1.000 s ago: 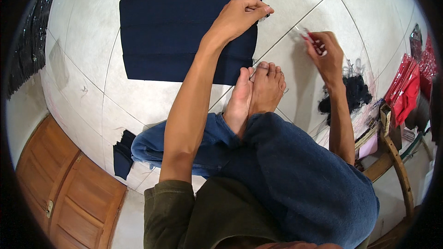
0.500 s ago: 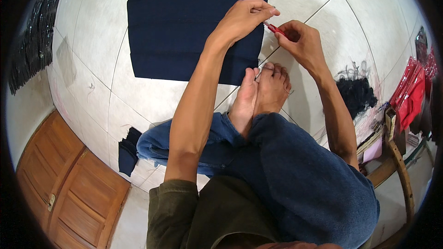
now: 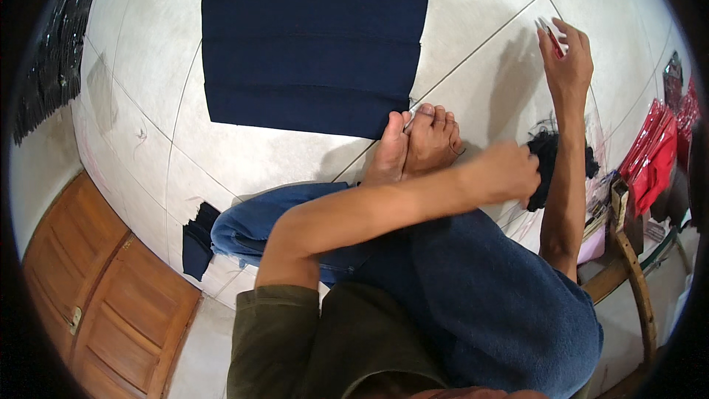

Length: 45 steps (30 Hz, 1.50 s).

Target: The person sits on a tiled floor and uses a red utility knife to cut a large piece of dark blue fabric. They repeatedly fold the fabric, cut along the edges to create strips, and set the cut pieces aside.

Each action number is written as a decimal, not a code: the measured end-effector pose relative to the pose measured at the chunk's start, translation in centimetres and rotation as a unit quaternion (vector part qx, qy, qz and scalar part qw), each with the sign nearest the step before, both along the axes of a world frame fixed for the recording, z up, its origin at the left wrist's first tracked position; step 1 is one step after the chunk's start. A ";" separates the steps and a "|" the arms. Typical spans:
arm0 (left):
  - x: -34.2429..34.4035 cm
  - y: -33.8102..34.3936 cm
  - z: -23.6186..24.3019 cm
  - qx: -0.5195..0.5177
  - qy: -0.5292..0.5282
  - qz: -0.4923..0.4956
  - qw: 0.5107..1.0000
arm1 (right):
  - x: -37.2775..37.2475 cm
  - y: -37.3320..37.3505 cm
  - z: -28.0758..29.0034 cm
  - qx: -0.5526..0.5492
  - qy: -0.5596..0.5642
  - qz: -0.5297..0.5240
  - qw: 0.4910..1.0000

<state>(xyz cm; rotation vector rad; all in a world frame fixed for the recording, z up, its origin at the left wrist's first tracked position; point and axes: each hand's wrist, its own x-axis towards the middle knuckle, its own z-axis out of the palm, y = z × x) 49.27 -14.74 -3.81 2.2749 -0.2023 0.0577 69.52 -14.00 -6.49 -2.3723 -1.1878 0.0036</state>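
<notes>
My left hand point(image 3: 508, 174) is blurred, reaching across my legs to the pile of black thread scraps point(image 3: 543, 155) at my right; what its fingers hold, if anything, I cannot make out. My right hand point(image 3: 565, 63) is up on the right, closed on red-handled thread snips point(image 3: 549, 33) with metal tips pointing up. A dark navy panel of cloth point(image 3: 310, 37) with crosswise seams lies flat on the tiles before my bare feet point(image 3: 432, 140).
A smaller navy cloth piece point(image 3: 196, 247) lies by my left knee. Shiny black fringed bundles point(image 3: 52, 52) are at the far left, above a wooden door point(image 3: 103, 288). Red glossy packets point(image 3: 646, 155) and a wooden frame point(image 3: 635, 266) stand at right. White tiles point(image 3: 480, 29) surround the panel.
My left hand has left the panel's right edge and swung down and right to the thread pile. My right hand, with the snips, has moved up and right, away from it.
</notes>
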 end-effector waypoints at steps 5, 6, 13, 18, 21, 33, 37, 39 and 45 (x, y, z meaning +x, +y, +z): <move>-3.6 15.5 -4.3 0.203 -0.066 0.231 0.949 | -5.2 2.3 0.1 0.106 0.194 0.015 0.975; -4.3 18.1 -5.1 0.211 -0.066 0.275 0.936 | -6.5 2.9 -0.4 0.117 0.301 -0.021 0.946; -5.3 21.9 -7.3 0.178 -0.053 0.236 0.954 | -12.6 5.2 -2.5 0.001 0.415 0.028 0.909; -6.0 21.4 -8.6 0.065 -0.091 0.320 0.941 | -13.3 6.1 -2.6 -0.041 0.384 0.096 0.918; -5.9 21.5 -9.6 0.043 -0.135 0.358 0.923 | -13.6 6.2 -3.5 -0.048 0.388 0.121 0.913; -5.8 21.8 -10.4 -0.013 -0.155 0.447 0.881 | -15.8 6.5 -2.3 0.009 0.304 0.061 0.951; -5.7 21.7 -10.3 -0.005 -0.162 0.443 0.882 | -14.9 8.1 -3.4 0.048 0.412 0.035 0.909; -5.7 21.7 -10.3 -0.003 -0.165 0.442 0.882 | -15.0 8.6 -3.1 0.026 0.437 0.016 0.899; -5.7 21.8 -10.5 0.001 -0.171 0.443 0.880 | -15.0 7.9 -4.3 0.063 0.433 -0.019 0.899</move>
